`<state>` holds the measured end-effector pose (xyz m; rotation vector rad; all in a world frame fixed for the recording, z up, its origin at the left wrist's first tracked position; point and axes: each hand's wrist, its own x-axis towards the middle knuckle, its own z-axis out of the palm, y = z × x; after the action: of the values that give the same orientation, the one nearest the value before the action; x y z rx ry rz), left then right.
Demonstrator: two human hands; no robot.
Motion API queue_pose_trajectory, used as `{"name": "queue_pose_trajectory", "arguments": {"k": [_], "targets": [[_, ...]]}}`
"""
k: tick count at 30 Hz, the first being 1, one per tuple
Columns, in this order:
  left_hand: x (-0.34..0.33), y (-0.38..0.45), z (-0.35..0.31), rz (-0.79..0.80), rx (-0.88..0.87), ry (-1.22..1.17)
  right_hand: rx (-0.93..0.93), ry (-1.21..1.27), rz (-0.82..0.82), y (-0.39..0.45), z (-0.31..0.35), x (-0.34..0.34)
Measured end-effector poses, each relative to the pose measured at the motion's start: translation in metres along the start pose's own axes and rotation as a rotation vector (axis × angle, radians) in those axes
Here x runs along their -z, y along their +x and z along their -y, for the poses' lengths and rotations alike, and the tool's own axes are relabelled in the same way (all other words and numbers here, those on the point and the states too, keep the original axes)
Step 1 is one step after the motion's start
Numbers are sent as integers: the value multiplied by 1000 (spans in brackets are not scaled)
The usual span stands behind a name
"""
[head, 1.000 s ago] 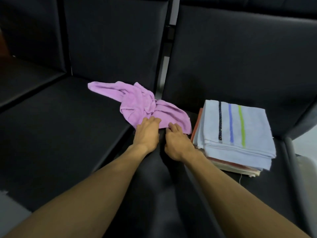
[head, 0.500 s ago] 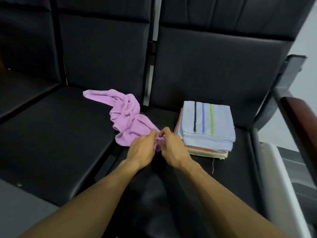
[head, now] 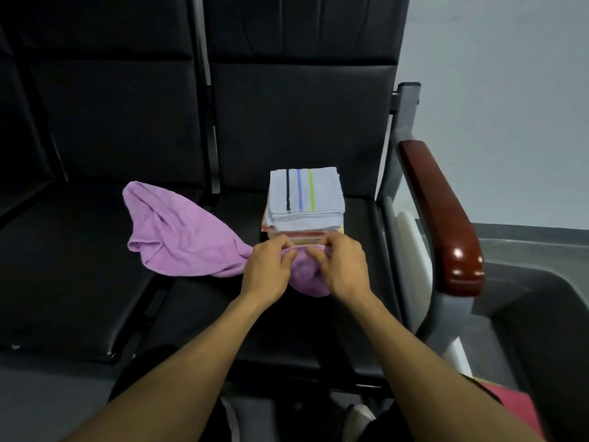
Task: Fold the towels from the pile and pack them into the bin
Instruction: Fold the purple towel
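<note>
Both hands pinched on purple towel [head: 178,237] edge, left hand [head: 269,271] and right hand [head: 342,266] close together, rest of towel trailing left of grip on seat [head: 63,282], folded stack [head: 304,199] just behind.

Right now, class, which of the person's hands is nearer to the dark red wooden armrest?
Right. The right hand pinches the purple towel on the side toward the dark red wooden armrest; the left hand grips the same edge farther from it.
</note>
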<state>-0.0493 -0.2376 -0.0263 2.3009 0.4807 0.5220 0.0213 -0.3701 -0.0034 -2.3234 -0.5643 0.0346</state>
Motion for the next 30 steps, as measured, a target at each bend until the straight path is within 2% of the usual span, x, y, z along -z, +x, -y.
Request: {"name": "queue_pose_trajectory", "arguments": {"k": [9, 15, 18, 24, 26, 30], "targets": [[-38, 18, 13, 9, 108, -45, -72, -28, 19, 21, -41, -17], [-28, 47, 29, -37, 141, -64, -87, -148, 102, 48, -60, -18], [-16, 53, 42, -64, 163, -85, -137, 16, 39, 57, -73, -17], [2, 53, 57, 57, 124, -44, -250, 433, -207, 65, -66, -23], [3, 51, 51, 98, 105, -125, -188, 503, -111, 63, -58, -29], [-8, 45, 39, 252, 44, -249, 32, 478, 432, 49, -35, -41]]}}
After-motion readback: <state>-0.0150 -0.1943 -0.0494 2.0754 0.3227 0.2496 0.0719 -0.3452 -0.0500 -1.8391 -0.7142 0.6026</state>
